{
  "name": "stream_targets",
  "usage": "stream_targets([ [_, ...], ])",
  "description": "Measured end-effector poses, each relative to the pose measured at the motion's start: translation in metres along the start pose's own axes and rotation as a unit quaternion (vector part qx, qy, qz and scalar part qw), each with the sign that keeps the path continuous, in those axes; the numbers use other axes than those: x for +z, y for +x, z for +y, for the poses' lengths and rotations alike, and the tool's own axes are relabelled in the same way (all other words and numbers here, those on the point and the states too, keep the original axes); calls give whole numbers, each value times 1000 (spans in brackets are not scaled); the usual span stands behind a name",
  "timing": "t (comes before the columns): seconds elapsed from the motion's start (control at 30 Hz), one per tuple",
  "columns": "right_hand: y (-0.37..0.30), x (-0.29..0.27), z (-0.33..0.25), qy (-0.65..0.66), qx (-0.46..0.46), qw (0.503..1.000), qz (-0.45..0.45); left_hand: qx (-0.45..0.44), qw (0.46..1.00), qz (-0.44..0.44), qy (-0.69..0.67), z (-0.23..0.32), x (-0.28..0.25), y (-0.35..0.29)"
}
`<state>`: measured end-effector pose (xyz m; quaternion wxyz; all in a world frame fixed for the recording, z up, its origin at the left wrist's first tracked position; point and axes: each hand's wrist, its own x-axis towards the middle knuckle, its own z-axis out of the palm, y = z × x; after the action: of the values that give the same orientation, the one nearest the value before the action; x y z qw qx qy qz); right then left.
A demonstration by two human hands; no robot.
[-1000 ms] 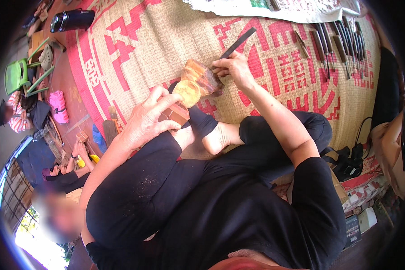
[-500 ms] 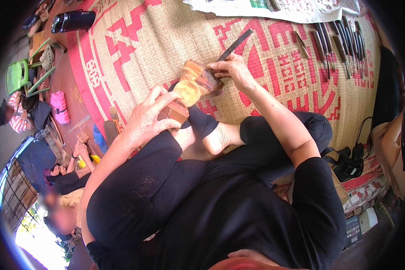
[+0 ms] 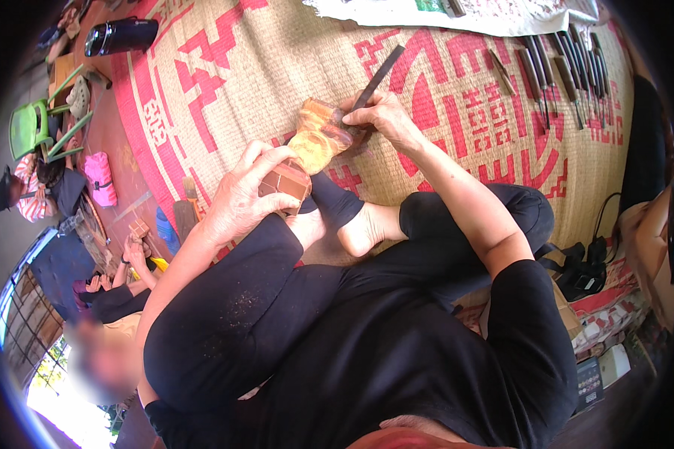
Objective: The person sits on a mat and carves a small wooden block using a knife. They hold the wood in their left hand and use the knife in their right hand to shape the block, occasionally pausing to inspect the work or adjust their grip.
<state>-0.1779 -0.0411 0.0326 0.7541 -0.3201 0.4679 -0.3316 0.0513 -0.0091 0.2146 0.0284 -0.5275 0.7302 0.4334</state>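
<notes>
My left hand (image 3: 241, 191) is closed around the reddish-brown block end of a wooden carving (image 3: 312, 150). Beyond that block the carving is rounded and yellowish, with an orange-brown far part. My right hand (image 3: 384, 122) grips a flat, dark, file-like tool (image 3: 380, 75) against the carving's right side. One end of the tool sticks up past my fingers; its other end is hidden by my hand and the wood. Both hands work above my bare foot (image 3: 358, 233) and dark trouser legs.
A red-and-straw woven mat (image 3: 277, 56) lies under me. Several long-handled carving tools (image 3: 569, 71) lie at the far right beside a white cloth (image 3: 487, 19). A black flask (image 3: 121, 37) and green chair (image 3: 30, 133) are at the far left; another person's hands (image 3: 135, 254) show at left.
My right hand has shifted slightly toward the left along the carving, and the tool's free end has swung a little left and more upright. My left hand keeps its hold, nearly still.
</notes>
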Motion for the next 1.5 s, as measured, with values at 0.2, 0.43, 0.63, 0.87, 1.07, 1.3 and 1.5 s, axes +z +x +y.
stream_targets([
  [0.2, 4, -12, 0, 96, 26, 994, 52, -14, 1000, -5, -6, 2, -1, 0],
  [0.43, -2, -1, -2, 7, 10, 999, 36, -17, 1000, -3, -12, 3, -1, 1],
  [0.63, -2, -2, -4, 29, 14, 999, 21, -10, 1000, 5, -25, 3, 0, 1],
  [0.87, 2, -7, 1, 53, 40, 996, 56, -18, 1000, -13, -20, 5, -2, 1],
  [1.07, -4, 4, -4, 11, -4, 1000, 27, -19, 1000, -8, -13, 4, 0, 1],
  [1.3, 3, -7, 0, 48, 25, 998, 45, -13, 1000, -14, -9, 5, -1, 2],
  [1.5, 1, -2, 1, 5, 19, 999, 36, -19, 1000, -9, -11, 4, 0, 1],
])
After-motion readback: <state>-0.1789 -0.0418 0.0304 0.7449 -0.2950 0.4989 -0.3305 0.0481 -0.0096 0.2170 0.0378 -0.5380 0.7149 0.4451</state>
